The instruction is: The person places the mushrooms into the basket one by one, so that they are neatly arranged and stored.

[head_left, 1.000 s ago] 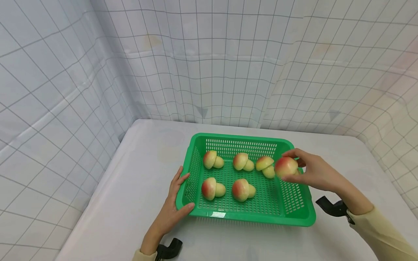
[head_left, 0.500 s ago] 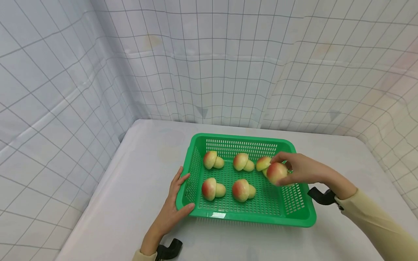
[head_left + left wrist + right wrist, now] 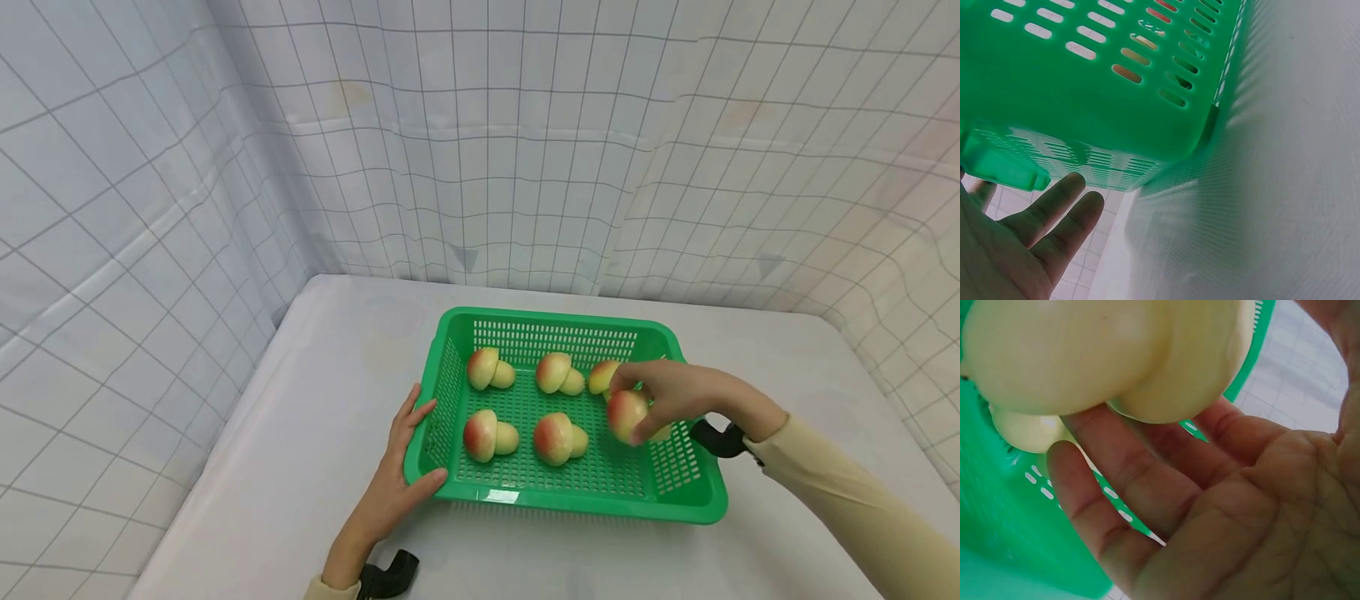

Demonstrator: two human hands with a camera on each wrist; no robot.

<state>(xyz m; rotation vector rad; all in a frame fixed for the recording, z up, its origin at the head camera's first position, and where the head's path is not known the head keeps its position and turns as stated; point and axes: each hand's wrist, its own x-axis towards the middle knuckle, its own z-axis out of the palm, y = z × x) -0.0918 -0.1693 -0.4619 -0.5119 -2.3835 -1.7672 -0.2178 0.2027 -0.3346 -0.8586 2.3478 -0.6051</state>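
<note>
A green plastic basket point(image 3: 570, 503) holds several mushroom-shaped pieces, yellow with red-blushed caps. Over its right half my right hand point(image 3: 682, 393) pinches one mushroom point(image 3: 624, 415) between thumb and fingers, cap toward the left. The right wrist view shows the pale stem and cap underside of this held mushroom point(image 3: 1072, 356) above my fingers. It partly covers the back right mushroom point(image 3: 602, 376). My left hand point(image 3: 390, 483) rests at the basket's left end, thumb at the front corner and fingers along the side. In the left wrist view its fingers point(image 3: 1066, 228) are spread beside the basket wall point(image 3: 1085, 119).
Inside the basket lie a back left mushroom point(image 3: 483, 368), a back middle mushroom point(image 3: 553, 372), a front left mushroom point(image 3: 480, 436) and a front middle mushroom point(image 3: 553, 439). The basket stands on a white-covered table point(image 3: 337, 358). Grid-patterned curtains point(image 3: 480, 167) enclose the back and sides.
My right hand has carried its mushroom leftward and down from the basket's right rim into the basket's right half. The left hand and the other mushrooms stay put.
</note>
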